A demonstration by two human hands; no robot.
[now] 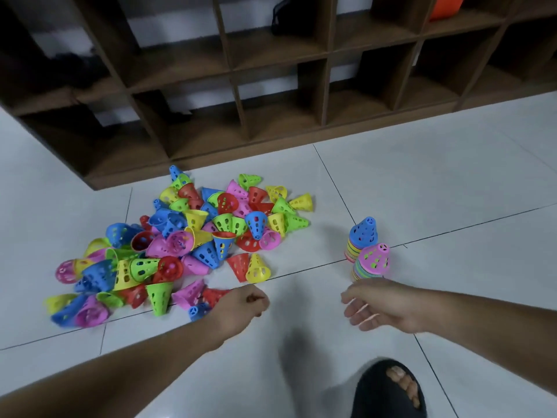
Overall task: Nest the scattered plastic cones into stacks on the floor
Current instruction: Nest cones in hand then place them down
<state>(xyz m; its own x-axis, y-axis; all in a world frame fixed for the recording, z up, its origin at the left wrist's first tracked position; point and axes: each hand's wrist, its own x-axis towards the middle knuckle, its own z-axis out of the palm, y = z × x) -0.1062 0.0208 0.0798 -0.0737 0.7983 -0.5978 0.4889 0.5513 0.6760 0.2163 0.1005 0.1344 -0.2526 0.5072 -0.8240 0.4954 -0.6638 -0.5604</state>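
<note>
A heap of several scattered plastic cones (187,239), in blue, pink, yellow, green and red, lies on the white tiled floor. To the right stand two nested stacks: one topped by a blue cone (364,233), and a nearer one topped by a pink cone (373,260). My left hand (241,306) hovers at the heap's near edge with its fingers curled and nothing in them. A red cone (215,295) and a blue cone (199,310) lie just beside it. My right hand (382,303) is below the pink-topped stack, fingers relaxed and spread, holding nothing.
A dark wooden shelf unit (271,95) with open compartments stands along the far edge of the floor. My foot in a black slipper (388,390) is at the bottom right. White tiles (437,182) extend right of the stacks.
</note>
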